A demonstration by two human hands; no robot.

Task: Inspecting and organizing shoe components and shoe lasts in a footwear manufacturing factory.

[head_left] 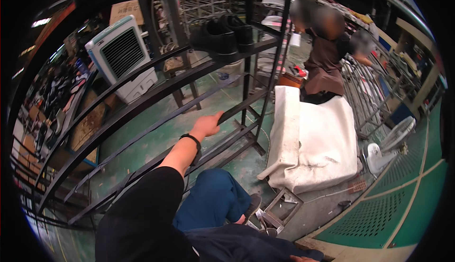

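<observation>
My left hand point(207, 125), with a dark band point(195, 143) at the wrist, reaches forward and is closed around a bar of a black metal rack point(242, 104). A pair of black shoes point(215, 38) rests on an upper level of this rack, beyond the hand. Only a sliver of my right hand point(303, 259) shows at the bottom edge, beside dark blue cloth; its fingers cannot be made out.
A large cream cloth cover point(327, 141) drapes over something ahead on the right. Near it are a white fan point(381, 158) and a small metal frame point(283, 210). An air cooler point(121, 56) stands behind the rack. A person in a brown apron point(324, 63) works beyond the cover.
</observation>
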